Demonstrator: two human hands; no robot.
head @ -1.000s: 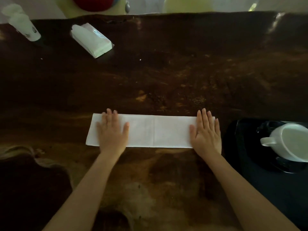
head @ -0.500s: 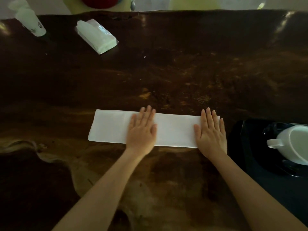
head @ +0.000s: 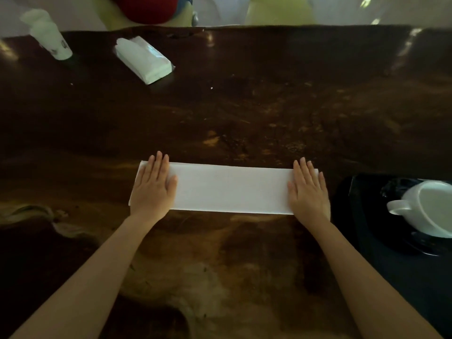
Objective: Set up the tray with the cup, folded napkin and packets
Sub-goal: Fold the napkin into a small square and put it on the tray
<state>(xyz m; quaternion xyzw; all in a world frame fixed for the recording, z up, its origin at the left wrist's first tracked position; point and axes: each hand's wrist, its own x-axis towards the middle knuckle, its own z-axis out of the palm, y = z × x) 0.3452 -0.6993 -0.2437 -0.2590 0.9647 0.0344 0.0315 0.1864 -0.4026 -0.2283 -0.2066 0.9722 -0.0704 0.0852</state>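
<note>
A white napkin (head: 230,189), folded into a long strip, lies flat on the dark wooden table (head: 244,106). My left hand (head: 154,187) presses flat on its left end, fingers together and extended. Flat on the strip's right end rests my right hand (head: 308,192). At the right edge a black tray (head: 362,216) holds a white cup (head: 430,209) on a dark saucer, handle pointing left. Neither hand grips anything.
A wrapped pack of white napkins (head: 144,59) lies at the back left. Stacked white paper cups (head: 49,37) lie tipped near the far left corner. Beyond the far table edge are red and yellow-green shapes.
My left hand slid from the strip's left end to its middle, then back to the left end. My right hand stayed on the right end.
</note>
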